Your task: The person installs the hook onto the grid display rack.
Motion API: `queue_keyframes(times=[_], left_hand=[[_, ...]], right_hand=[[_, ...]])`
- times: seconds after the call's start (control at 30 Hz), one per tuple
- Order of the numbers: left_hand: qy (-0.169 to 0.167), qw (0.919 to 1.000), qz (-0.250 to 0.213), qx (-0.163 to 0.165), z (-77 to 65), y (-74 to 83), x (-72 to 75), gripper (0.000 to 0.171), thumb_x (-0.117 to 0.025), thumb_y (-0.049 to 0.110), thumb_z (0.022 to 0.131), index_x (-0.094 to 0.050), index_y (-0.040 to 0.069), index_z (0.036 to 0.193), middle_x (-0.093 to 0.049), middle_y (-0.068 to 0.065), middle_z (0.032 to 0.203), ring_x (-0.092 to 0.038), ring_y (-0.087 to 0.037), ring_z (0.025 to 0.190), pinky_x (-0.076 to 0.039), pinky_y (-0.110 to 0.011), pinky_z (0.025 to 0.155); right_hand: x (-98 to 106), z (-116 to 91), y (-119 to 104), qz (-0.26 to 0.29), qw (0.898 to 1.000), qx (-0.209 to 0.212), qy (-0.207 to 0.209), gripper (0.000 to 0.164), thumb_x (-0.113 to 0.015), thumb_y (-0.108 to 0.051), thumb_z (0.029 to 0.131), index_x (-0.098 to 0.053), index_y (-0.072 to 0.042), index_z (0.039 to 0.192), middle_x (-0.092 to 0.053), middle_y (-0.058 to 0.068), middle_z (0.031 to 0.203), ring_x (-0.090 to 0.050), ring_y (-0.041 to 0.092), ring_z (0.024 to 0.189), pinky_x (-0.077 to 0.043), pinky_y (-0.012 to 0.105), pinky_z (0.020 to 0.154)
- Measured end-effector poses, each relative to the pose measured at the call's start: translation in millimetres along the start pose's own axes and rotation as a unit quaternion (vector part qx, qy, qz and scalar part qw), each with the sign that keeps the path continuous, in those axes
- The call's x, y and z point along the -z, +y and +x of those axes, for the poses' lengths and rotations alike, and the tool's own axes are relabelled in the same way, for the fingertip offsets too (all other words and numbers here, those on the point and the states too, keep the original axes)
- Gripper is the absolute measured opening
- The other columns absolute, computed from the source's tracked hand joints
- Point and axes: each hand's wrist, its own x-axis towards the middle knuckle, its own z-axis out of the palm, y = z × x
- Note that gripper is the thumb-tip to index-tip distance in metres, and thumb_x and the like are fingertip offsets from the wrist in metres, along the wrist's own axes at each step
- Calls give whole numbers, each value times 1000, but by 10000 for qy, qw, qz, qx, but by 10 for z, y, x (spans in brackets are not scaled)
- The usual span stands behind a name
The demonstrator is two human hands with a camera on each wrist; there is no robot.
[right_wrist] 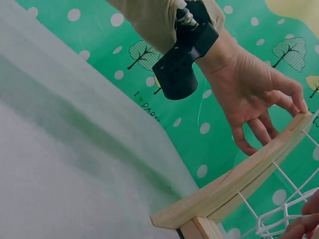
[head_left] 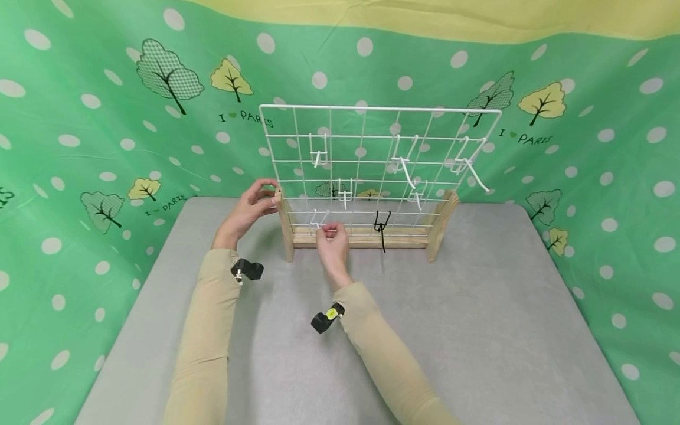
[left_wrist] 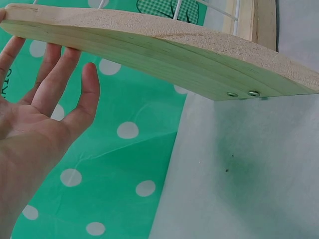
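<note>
A white wire grid rack stands upright between two wooden side posts. My left hand is at the upper end of the left wooden post. In the left wrist view its fingers reach up to the post's outer face, thumb apart from the wood. My right hand is low at the left of the grid, thumb and fingertips pinching a white wire hook. In the right wrist view this hook lies against the grid wires, partly hidden by the fingers.
Several white hooks hang on the grid, among them an upper-left one and a far-right one. A black hook hangs low, right of my right hand. A wooden crossbar joins the posts on the grey table. Green dotted cloth surrounds it.
</note>
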Motion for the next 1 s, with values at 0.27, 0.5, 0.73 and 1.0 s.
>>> queue_keyframes(times=[0.27,0.5,0.73,1.0], left_hand=[[5,10000,45,23,11,-20,7,29,-59,10,95,-52,21,121,-50,-10,120,-49,-24,113,-41,-54,103],[22,10000,83,7,5,-16,7,29,-59,11,95,-52,22,121,-50,-10,120,-49,-24,113,-41,-55,103],[70,9998,188,19,-1,-31,3,30,-60,15,96,-50,20,124,-50,-13,121,-49,-25,113,-40,-54,104],[98,9999,138,19,-1,-40,-4,30,-58,10,97,-51,21,123,-51,-10,120,-49,-23,113,-39,-56,104]], right_hand=[[-6,-25,-11,202,9998,-39,-37,6,-61,-1,82,-57,-4,87,-54,2,76,-49,13,65,-41,21,55],[-3,-63,40,186,9998,120,28,8,-59,0,78,-57,-1,85,-53,1,73,-49,12,67,-40,21,54],[27,-94,89,184,9998,24,-74,8,-59,1,80,-57,0,87,-52,1,73,-48,12,66,-41,22,57],[103,-132,167,-47,9971,648,-388,16,-59,4,80,-60,2,96,-61,7,85,-57,17,75,-51,25,65]])
